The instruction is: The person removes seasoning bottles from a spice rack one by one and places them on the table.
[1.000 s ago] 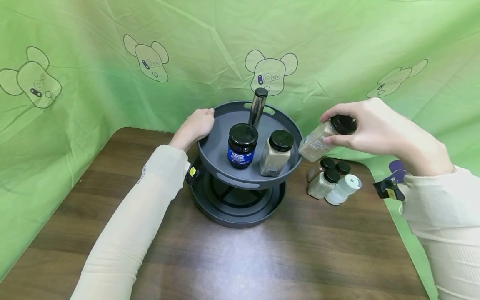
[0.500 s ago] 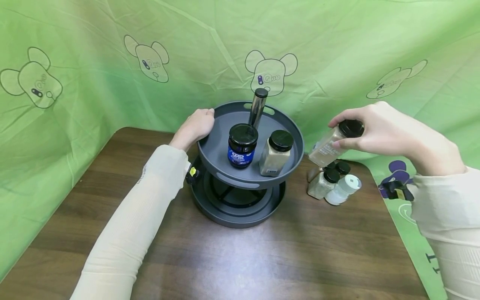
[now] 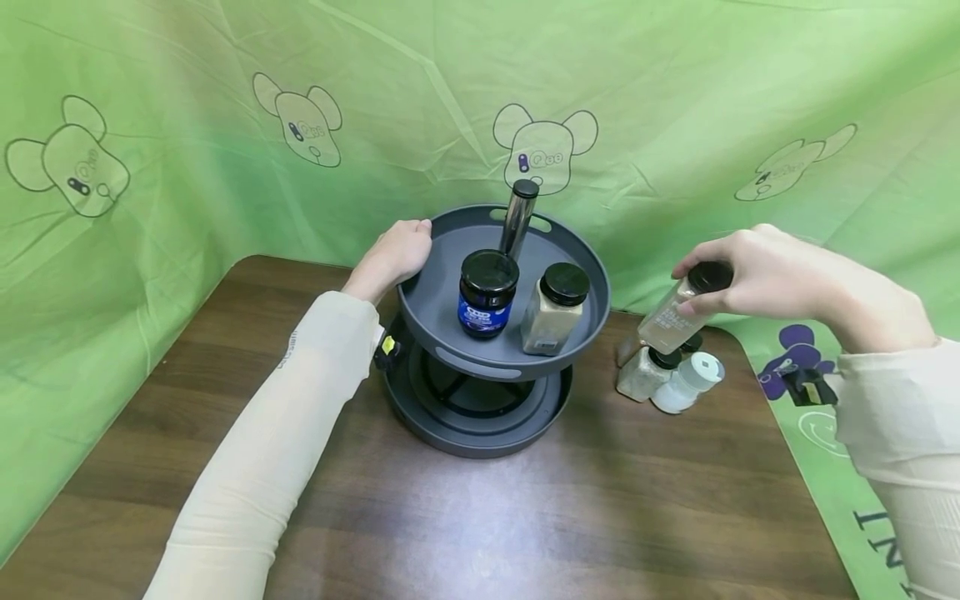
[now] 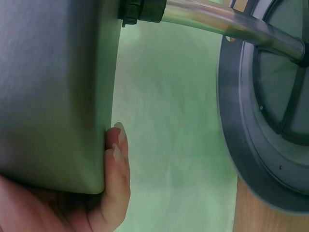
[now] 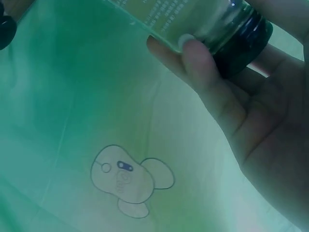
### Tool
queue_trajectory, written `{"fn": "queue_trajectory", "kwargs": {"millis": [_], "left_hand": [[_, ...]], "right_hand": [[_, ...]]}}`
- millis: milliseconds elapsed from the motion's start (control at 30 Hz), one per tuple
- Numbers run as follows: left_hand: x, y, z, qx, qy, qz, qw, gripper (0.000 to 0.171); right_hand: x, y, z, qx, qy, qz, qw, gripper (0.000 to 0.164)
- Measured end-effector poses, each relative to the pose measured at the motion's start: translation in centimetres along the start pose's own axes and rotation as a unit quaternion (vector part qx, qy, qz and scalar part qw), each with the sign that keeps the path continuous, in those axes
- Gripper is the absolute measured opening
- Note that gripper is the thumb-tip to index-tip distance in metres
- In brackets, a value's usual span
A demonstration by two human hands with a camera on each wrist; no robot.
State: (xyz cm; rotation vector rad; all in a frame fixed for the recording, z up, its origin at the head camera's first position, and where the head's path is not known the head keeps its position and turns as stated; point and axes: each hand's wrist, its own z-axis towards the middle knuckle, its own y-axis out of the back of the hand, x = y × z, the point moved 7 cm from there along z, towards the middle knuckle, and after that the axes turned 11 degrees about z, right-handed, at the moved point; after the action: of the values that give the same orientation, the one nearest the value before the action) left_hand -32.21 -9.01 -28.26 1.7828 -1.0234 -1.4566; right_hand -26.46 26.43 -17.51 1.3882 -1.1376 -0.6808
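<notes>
My left hand [image 3: 393, 257] grips the left rim of the upper tray [image 3: 446, 260] of a grey two-tier turntable rack. In the left wrist view its fingers [image 4: 116, 188] curl round the tray's edge. My right hand [image 3: 783, 283] holds a tilted clear seasoning jar [image 3: 666, 325] near its black lid, above a cluster of small jars on the table. Thumb and fingers pinch that jar [image 5: 176, 21] in the right wrist view. On the upper tray stand a dark jar [image 3: 483, 321] with a blue label and a square black-lidded jar [image 3: 551, 325] of pale contents.
A black-capped metallic post [image 3: 517, 223] rises from the upper tray. The lower tray [image 3: 480, 446] sits on the wooden table [image 3: 480, 525]. At the right stand a white-capped jar [image 3: 688, 385] and a square shaker jar [image 3: 643, 375], with others partly hidden. A green curtain [image 3: 420, 108] hangs behind.
My right hand has moved right and down with the seasoning jar, away from the tray's edge and over the small jars. The left hand keeps its hold on the rim.
</notes>
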Motion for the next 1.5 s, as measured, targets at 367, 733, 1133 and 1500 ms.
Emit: {"fn": "queue_trajectory", "kwargs": {"millis": [367, 733, 1133, 1500], "left_hand": [[-0.1, -0.1, -0.1, -0.001, 0.005, -0.012, 0.9999, 0.055], [-0.1, 0.3, -0.4, -0.001, 0.005, -0.016, 0.9999, 0.055], [-0.2, -0.3, -0.5, 0.008, 0.006, -0.021, 0.9997, 0.055], [0.0, -0.2, -0.6, -0.003, 0.007, -0.023, 0.9997, 0.055]], "right_hand": [[-1.1, -1.0, 0.4, 0.023, 0.011, 0.006, 1.000, 0.043], [-1.0, -2.0, 0.3, 0.053, 0.017, 0.006, 0.998, 0.035], [-1.8, -3.7, -0.7, 0.107, -0.011, 0.042, 0.993, 0.039], [-1.7, -5.1, -0.6, 0.141, -0.010, 0.057, 0.988, 0.040]]}}
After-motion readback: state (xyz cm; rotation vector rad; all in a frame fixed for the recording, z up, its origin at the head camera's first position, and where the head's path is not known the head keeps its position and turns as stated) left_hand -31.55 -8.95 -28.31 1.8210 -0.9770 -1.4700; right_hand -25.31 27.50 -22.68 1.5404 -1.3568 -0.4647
